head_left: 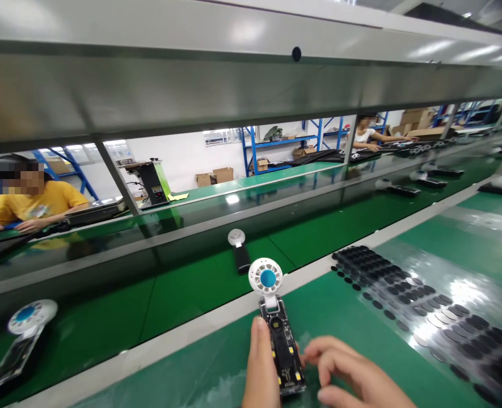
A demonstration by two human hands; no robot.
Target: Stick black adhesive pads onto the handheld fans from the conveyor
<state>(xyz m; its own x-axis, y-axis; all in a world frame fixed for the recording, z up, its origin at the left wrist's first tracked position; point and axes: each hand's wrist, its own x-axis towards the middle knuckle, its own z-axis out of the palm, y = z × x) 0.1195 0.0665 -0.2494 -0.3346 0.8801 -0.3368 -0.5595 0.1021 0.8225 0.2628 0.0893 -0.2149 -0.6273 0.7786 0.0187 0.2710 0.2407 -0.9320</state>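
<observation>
L hand: grip closed on fan unit; R hand: half-curled, nil held, nr unit.

The green bench bears black discs on clear sheeting, right of the right hand; beyond it, the green belt carries several white-headed devices.

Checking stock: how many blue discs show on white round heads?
2: the first on the black rectangular device in the left hand, the second on another device on the green belt, at left. Distant heads are unclear.
</observation>
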